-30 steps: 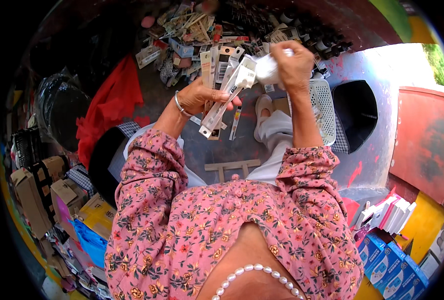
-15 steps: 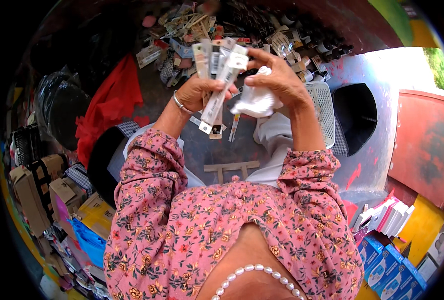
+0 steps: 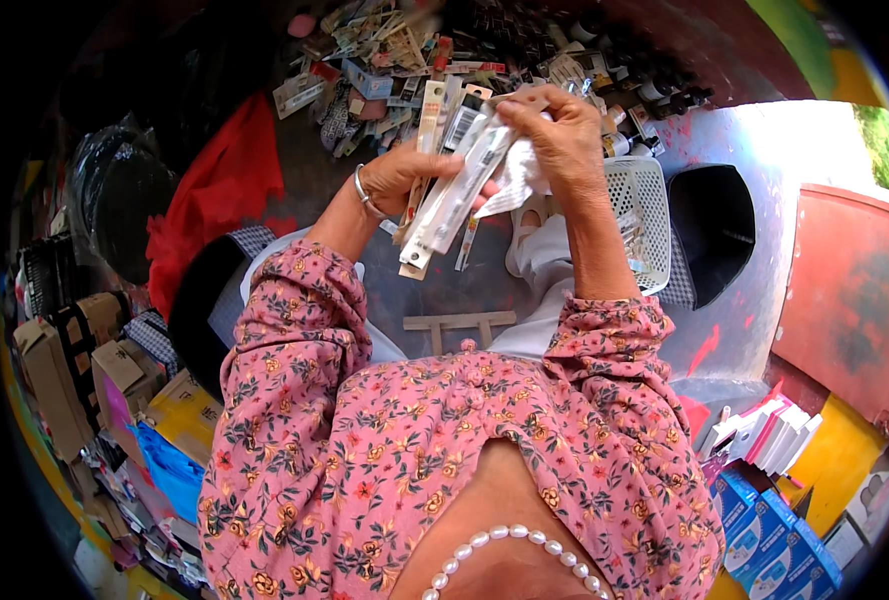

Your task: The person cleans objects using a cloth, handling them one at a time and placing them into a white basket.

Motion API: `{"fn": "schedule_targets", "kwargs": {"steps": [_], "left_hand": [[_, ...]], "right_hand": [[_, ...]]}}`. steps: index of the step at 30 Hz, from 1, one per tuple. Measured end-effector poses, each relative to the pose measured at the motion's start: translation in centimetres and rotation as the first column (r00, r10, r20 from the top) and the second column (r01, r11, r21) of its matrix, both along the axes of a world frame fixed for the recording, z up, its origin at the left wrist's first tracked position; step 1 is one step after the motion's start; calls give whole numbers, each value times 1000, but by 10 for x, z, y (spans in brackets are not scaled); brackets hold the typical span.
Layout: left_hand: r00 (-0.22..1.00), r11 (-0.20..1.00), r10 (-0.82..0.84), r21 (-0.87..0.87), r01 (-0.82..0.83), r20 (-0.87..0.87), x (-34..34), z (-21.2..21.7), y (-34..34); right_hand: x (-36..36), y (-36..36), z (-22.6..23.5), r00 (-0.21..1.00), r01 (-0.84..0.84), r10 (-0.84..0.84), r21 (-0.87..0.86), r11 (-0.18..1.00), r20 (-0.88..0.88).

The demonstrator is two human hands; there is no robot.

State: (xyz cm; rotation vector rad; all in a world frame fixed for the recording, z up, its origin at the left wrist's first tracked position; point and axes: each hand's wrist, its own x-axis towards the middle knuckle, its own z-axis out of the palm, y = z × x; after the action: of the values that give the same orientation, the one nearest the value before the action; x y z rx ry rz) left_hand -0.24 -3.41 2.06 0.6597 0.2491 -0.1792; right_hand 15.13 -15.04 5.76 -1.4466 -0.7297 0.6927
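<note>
My left hand (image 3: 396, 178) is closed round a fanned bundle of long, slim packets (image 3: 449, 205), card strips with clear sleeves, its thumb lying across them. A crumpled white cloth (image 3: 519, 175) sits in my right hand (image 3: 571, 145), held against the palm. The fingertips of that hand pinch the far end of the front packet. What lies under the fingers there is partly hidden. Beyond both hands, a heap of small packaged goods (image 3: 399, 50) spreads over the floor. One slim packet (image 3: 467, 243) rests on the floor below the bundle.
A white perforated basket (image 3: 658, 205) with some packets in it stands right of my right forearm, beside a black bin (image 3: 714, 240). Red cloth (image 3: 214, 190) lies at the left. Cardboard boxes (image 3: 54, 385) line the lower left, blue boxes (image 3: 774, 535) the lower right.
My right hand has moved up and onto the far end of the bundle, bringing the white cloth against it. The packets have tilted toward the right.
</note>
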Motion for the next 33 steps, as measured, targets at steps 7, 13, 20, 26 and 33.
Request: {"fn": "schedule_targets", "kwargs": {"steps": [7, 13, 20, 26, 33], "left_hand": [[996, 974, 89, -207, -91, -17, -1, -16, 5], [998, 911, 44, -411, -24, 40, 1, -14, 3], [998, 940, -32, -339, 50, 58, 4, -12, 8], [994, 928, -79, -358, 99, 70, 2, -16, 3], [996, 924, -86, -375, 72, -20, -1, -22, -7]], "right_hand": [[16, -11, 16, 956, -85, 80, -4, 996, -282], [29, -20, 15, 897, -221, 190, -31, 975, -400], [46, -34, 19, 921, -205, 220, 80, 975, -321], [44, -33, 19, 874, -296, 294, 56, 953, -386], [22, -6, 6, 971, -236, 216, -263, 936, -102]]}}
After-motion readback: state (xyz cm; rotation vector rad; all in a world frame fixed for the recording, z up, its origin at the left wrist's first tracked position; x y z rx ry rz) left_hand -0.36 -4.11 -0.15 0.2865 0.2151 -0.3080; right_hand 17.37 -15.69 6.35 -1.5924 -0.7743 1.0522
